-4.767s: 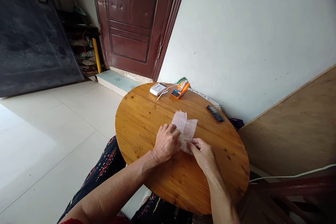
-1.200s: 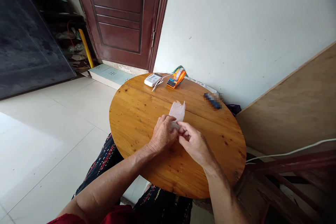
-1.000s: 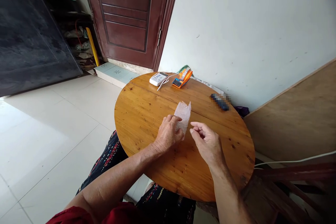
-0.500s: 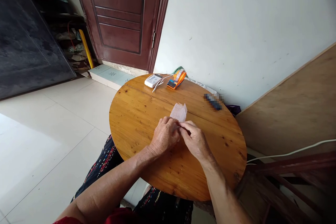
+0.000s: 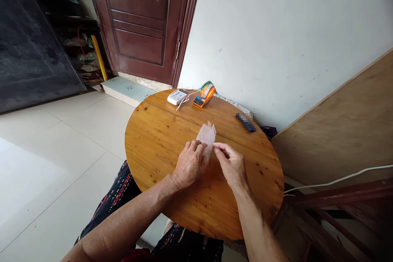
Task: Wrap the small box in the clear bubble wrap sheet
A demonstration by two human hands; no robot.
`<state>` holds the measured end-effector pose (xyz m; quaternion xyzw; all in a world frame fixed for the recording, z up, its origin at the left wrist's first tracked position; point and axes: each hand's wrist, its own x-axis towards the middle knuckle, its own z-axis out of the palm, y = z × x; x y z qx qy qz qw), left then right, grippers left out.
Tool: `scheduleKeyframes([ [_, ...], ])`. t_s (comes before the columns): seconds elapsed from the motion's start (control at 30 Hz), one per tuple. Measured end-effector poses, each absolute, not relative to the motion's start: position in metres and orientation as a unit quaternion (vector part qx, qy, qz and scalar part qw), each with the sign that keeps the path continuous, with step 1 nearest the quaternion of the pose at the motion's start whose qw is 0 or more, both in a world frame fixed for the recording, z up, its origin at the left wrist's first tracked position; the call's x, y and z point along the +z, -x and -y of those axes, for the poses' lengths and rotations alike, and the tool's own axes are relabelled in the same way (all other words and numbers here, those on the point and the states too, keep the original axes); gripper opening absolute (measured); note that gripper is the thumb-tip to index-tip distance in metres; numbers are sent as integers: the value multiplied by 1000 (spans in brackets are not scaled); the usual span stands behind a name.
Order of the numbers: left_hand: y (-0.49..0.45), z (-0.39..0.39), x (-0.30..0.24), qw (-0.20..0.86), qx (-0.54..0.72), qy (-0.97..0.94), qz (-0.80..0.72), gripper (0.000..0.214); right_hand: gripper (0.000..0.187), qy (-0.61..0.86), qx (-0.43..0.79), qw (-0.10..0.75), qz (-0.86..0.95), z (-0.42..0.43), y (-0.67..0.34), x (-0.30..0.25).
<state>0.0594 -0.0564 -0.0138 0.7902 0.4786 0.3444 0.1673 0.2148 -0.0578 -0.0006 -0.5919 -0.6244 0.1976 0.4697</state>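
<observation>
A small packet of whitish, translucent wrap that looks like bubble wrap (image 5: 206, 133) is over the middle of the round wooden table, with a ragged far end. My left hand (image 5: 190, 161) is closed on its near left side, fingers bent over it and thumb beneath. At the wrap's right edge, my right hand (image 5: 231, 166) has its thumb and index finger drawn together in a pinch. Whether a bit of the wrap or of tape is between those fingertips is too small to tell. Anything inside the wrap is hidden.
On the wooden table (image 5: 153, 143), an orange tape dispenser (image 5: 204, 96) and a white device with a cable (image 5: 178, 97) stand at the far edge. A dark, pixelated object (image 5: 245, 123) lies at the far right. Behind are a white wall and a brown door (image 5: 138, 20).
My right hand has come slightly away from my left, uncovering more of the wrap. My left hand keeps its hold. The view has shifted a little.
</observation>
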Motion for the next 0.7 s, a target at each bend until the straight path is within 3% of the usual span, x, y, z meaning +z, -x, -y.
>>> scheduleKeyframes([
  [0.2, -59, 57, -15, 162, 342, -793, -478, 39, 26, 582, 231, 442, 642, 54, -219, -4],
  [0.37, -57, 60, -10, 144, 310, -817, -465, 56, 27, 571, 206, 433, 667, 49, -215, -4],
  [0.47, -57, 59, -11, 132, 294, -822, -469, 47, 26, 587, 215, 427, 653, 47, -221, -3],
  [0.7, -61, 58, -17, 130, 306, -818, -469, 34, 38, 665, 403, 420, 468, 29, -234, 3],
])
